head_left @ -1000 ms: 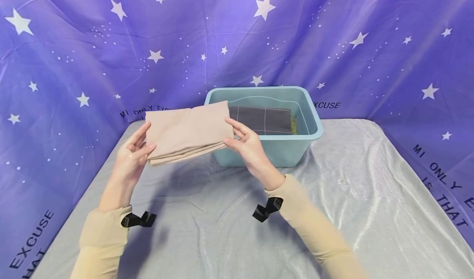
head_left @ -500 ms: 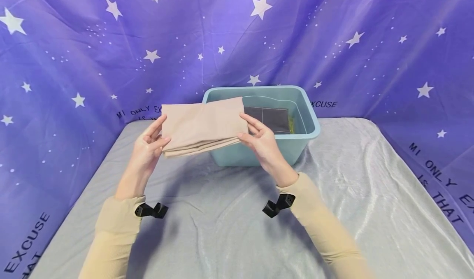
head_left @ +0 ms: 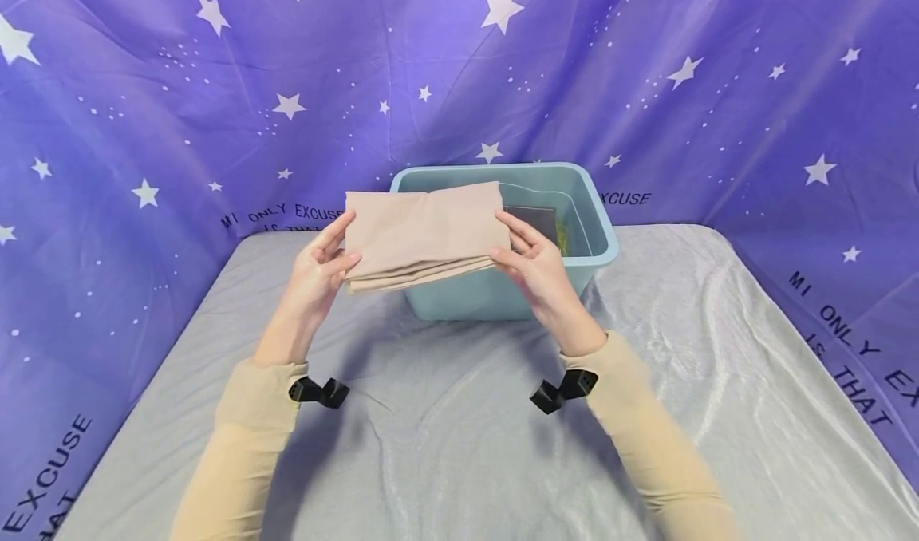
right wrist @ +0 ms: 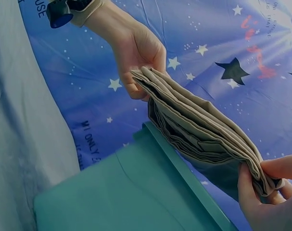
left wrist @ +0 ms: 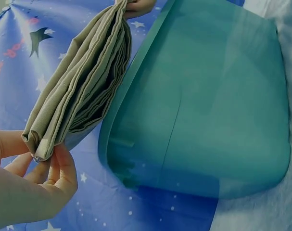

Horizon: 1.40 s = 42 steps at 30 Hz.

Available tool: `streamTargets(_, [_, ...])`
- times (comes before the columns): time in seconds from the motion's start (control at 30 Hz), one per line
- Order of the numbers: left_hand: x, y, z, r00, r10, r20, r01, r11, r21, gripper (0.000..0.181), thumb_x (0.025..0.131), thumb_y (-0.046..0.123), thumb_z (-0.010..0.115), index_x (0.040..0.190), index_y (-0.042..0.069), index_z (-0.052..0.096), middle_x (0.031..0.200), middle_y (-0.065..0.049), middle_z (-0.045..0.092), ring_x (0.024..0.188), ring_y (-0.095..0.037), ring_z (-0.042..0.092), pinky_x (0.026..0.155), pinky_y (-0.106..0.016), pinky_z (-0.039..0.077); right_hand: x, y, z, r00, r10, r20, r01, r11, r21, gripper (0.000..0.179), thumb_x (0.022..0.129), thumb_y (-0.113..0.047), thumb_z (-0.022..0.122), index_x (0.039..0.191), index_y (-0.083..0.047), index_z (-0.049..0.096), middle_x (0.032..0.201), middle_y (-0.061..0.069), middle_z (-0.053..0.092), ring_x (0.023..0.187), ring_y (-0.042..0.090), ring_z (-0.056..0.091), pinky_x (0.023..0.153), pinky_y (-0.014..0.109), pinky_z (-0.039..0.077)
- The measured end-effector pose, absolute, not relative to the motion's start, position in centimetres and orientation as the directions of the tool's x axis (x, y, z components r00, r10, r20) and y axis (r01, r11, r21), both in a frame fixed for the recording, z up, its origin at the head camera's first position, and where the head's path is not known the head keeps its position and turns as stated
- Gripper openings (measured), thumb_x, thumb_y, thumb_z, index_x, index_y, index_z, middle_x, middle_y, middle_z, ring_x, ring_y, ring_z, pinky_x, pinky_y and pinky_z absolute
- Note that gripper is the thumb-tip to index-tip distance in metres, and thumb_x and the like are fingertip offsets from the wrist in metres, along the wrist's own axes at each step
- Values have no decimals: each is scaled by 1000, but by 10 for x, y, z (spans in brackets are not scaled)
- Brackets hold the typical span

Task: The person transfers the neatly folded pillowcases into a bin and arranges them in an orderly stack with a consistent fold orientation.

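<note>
A folded beige cloth (head_left: 425,230) hangs in the air between both hands, its stacked layers showing in the wrist views. My left hand (head_left: 316,262) pinches its left end, thumb in front and fingers behind. At the opposite end my right hand (head_left: 538,270) pinches it the same way. Behind and below the cloth stands a blue-green plastic bin (head_left: 495,294), whose left part the cloth covers from the head view. Inside the bin a dark folded cloth (head_left: 534,222) with thin white lines shows in part, next to something yellow-green (head_left: 562,239).
The bin stands at the back of a table covered with a grey, shiny cloth (head_left: 445,429). A purple curtain (head_left: 287,46) with white stars hangs right behind it and along both sides. Black cameras (head_left: 319,392) sit on both wrists.
Both hands have carried the folded beige cloth to the right and slightly up, over the front of the bin. It now hides more of the dark cloth inside.
</note>
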<state>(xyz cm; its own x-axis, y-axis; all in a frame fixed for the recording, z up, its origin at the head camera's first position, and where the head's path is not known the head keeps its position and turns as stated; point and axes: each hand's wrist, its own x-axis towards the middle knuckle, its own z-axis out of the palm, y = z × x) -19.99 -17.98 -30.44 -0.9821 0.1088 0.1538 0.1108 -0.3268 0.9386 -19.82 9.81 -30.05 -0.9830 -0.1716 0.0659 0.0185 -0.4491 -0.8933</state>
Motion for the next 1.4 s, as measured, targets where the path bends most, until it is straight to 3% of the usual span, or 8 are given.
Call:
streamTargets(0.23, [-209, -163, -305, -980, 120, 156, 105, -348, 932, 60, 83, -18, 42, 136, 6, 33, 132, -1, 39, 72, -7, 47, 63, -14, 43, -199, 114, -298, -987, -147, 70, 9, -478, -878, 56, 80, 16, 50, 132, -3, 40, 135, 14, 38, 92, 10, 55, 68, 17, 48])
streamTargets(0.67, [-224, -138, -296, -982, 140, 127, 81, -295, 952, 59, 82, -16, 44, 136, 6, 34, 136, -4, 36, 63, -5, 44, 63, -15, 41, -203, 138, -297, -991, -107, 76, -5, -547, -837, 59, 78, 17, 53, 131, -3, 40, 106, 6, 58, 73, 11, 58, 60, 19, 49])
streamTargets(0.8, [-228, -131, -291, -982, 150, 113, 70, -266, 961, 59, 82, -15, 44, 136, 7, 34, 137, -4, 35, 76, -7, 49, 73, -19, 43, -204, 145, -295, -992, -111, 67, 7, -564, -826, 60, 78, 18, 52, 133, -3, 38, 98, 5, 60, 67, 11, 58, 62, 21, 50])
streamTargets(0.97, [-234, -124, -286, -981, 175, 86, 43, -238, 970, 58, 83, -14, 43, 136, 8, 35, 142, -3, 29, 113, -15, 40, 93, -32, 35, -207, 153, -290, -991, -131, 37, 40, -541, -840, 61, 81, 16, 49, 135, -5, 34, 130, 8, 40, 65, 10, 57, 65, 21, 50])
streamTargets(1.13, [-241, -118, -281, -982, 179, 53, 18, -187, 982, 58, 83, -12, 45, 135, 12, 38, 143, -2, 29, 126, -14, 29, 102, -42, 21, -210, 159, -284, -990, -144, 11, 68, -529, -846, 61, 82, 15, 48, 137, -6, 32, 146, 8, 16, 65, 9, 57, 65, 20, 49])
streamTargets(1.23, [-245, -115, -278, -984, 175, 30, 6, -137, 991, 58, 83, -11, 46, 135, 15, 39, 143, 1, 29, 125, -10, 27, 96, -34, 27, -213, 162, -281, -990, -144, -12, 86, -520, -850, 61, 81, 14, 49, 136, -6, 33, 147, 9, 11, 65, 9, 58, 64, 20, 49])
streamTargets(1.3, [-248, -113, -277, -985, 172, 20, 0, -115, 993, 58, 84, -10, 46, 134, 16, 40, 142, 2, 29, 122, -9, 30, 82, -23, 32, -214, 164, -279, -989, -148, -26, 99, -511, -854, 62, 81, 14, 50, 137, -7, 32, 148, 6, 8, 65, 9, 58, 65, 21, 49])
streamTargets(1.4, [-252, -110, -275, -987, 159, 5, -9, -83, 997, 57, 84, -10, 47, 134, 17, 41, 141, 4, 31, 109, -6, 36, 61, -17, 28, -217, 166, -276, -988, -149, -44, 115, -509, -853, 62, 82, 14, 49, 137, -8, 32, 132, 7, 36, 58, 7, 54, 66, 22, 50])
